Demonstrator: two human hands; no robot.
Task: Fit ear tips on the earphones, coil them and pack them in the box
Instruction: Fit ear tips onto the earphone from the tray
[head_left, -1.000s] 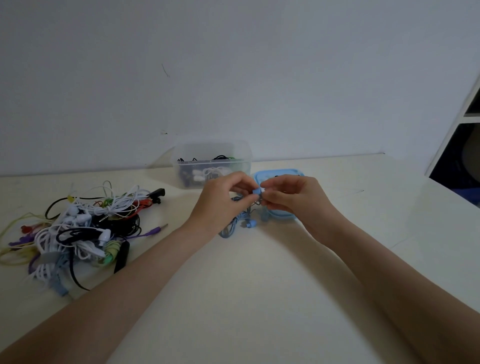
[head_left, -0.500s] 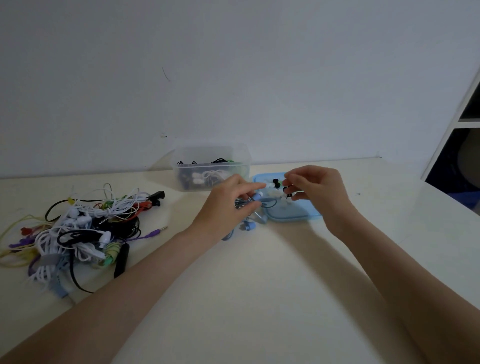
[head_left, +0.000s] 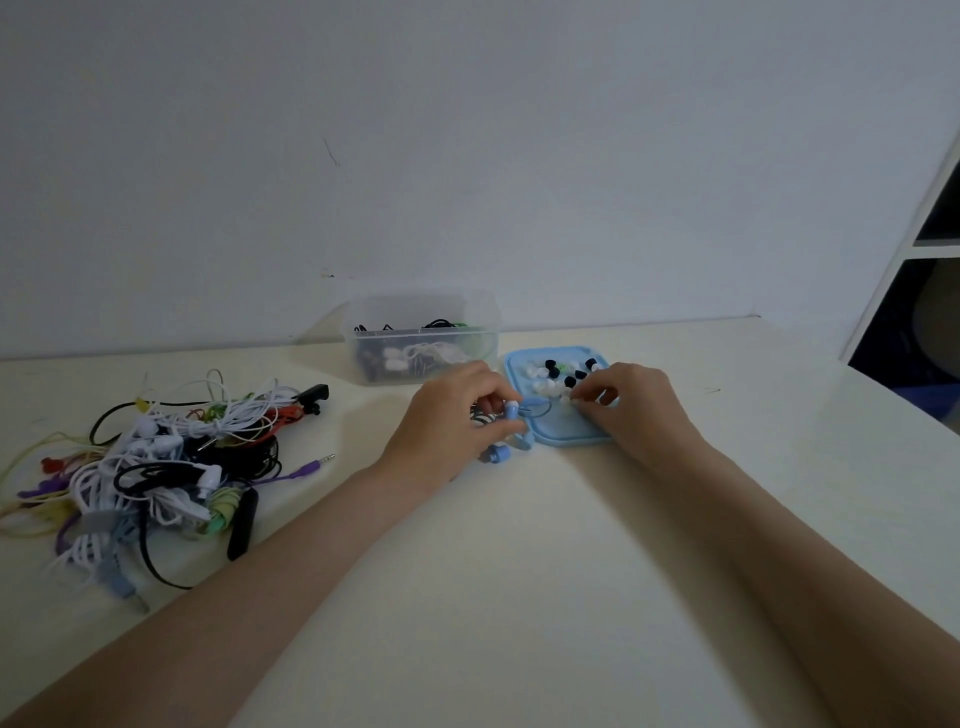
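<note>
The right hand (head_left: 631, 402) has left the blue earbud (head_left: 511, 410), pinched in the left hand (head_left: 457, 415), and now picks among loose ear tips (head_left: 550, 387) on the flat blue plastic lid (head_left: 566, 434), fingertips closing on one for the next fitting.

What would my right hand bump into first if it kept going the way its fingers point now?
Probably the loose ear tips on the blue lid: the right hand reaches left across it, fingertips already among the white ones. Beyond them sits the blue earbud the left hand holds.

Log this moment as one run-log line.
step: picking ear tip | left hand: holds blue earbud | right hand: pinching at white ear tips on blue lid | clear box: behind
</note>
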